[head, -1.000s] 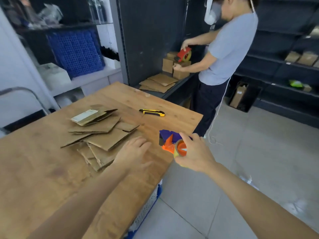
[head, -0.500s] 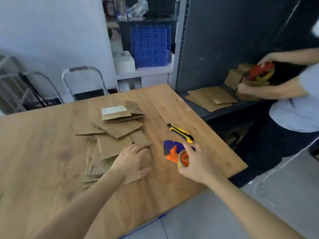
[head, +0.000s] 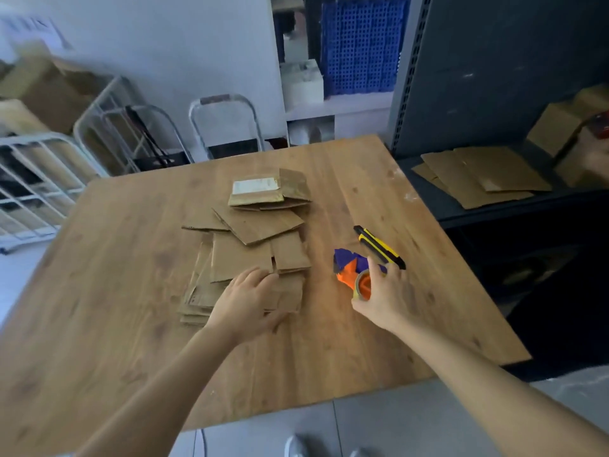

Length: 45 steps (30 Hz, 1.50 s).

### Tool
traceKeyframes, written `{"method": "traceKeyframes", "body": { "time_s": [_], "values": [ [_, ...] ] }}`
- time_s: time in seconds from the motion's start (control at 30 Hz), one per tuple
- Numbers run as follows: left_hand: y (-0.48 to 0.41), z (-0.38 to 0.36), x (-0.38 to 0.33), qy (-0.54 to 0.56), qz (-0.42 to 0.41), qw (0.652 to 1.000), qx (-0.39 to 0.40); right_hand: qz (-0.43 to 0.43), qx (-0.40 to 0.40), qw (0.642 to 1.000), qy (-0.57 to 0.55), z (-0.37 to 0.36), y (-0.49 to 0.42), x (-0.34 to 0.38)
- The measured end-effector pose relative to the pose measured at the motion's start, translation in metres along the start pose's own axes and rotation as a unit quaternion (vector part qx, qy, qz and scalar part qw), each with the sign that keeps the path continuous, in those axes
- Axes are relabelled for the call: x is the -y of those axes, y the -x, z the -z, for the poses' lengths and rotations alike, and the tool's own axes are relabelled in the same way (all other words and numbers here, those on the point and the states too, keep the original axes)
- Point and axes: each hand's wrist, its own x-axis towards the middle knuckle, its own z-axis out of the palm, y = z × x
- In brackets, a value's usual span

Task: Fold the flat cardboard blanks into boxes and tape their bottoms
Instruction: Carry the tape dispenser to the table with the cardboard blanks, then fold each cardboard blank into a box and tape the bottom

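Note:
A loose pile of flat cardboard blanks (head: 253,239) lies on the wooden table (head: 108,278). My left hand (head: 247,301) rests on the near end of the pile, its thumb at the edge of a blank. My right hand (head: 384,295) grips an orange and blue tape dispenser (head: 351,268) that sits on the table just right of the pile. One blank (head: 255,189) at the far end of the pile carries a white label.
A yellow and black utility knife (head: 379,247) lies just beyond the dispenser. More blanks (head: 481,176) and folded boxes (head: 560,130) sit on a dark shelf at the right. Metal frames (head: 131,136) and a blue crate (head: 359,44) stand behind the table.
The view swung left and the other person left the frame. My left hand settled onto the near end of the pile. My right hand stayed on the tape dispenser.

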Motion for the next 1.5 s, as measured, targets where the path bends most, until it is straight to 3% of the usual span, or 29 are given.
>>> {"method": "traceKeyframes", "body": {
  "time_s": [0.2,0.47,0.6,0.9,1.2,1.5],
  "values": [
    [-0.002,0.002,0.015,-0.004,0.023,1.000,-0.012,-0.020,0.004,1.000,0.015,-0.010,-0.015,0.005],
    [-0.014,0.010,0.051,-0.009,0.020,1.000,0.001,-0.057,0.078,0.994,0.047,-0.003,-0.023,0.025],
    [-0.021,0.014,0.073,-0.003,0.010,1.000,-0.002,0.005,0.014,1.000,-0.023,0.015,-0.036,0.061],
    [-0.044,0.026,0.128,-0.004,0.005,1.000,-0.012,0.103,0.020,0.988,-0.117,0.024,-0.055,0.144],
    [-0.094,0.033,0.151,-0.001,0.038,0.999,-0.010,0.155,0.054,0.981,-0.099,0.031,-0.153,0.176],
    [-0.141,0.024,0.159,0.017,0.078,0.997,-0.011,0.148,0.081,0.985,-0.019,0.000,-0.261,0.163]
  ]
}}
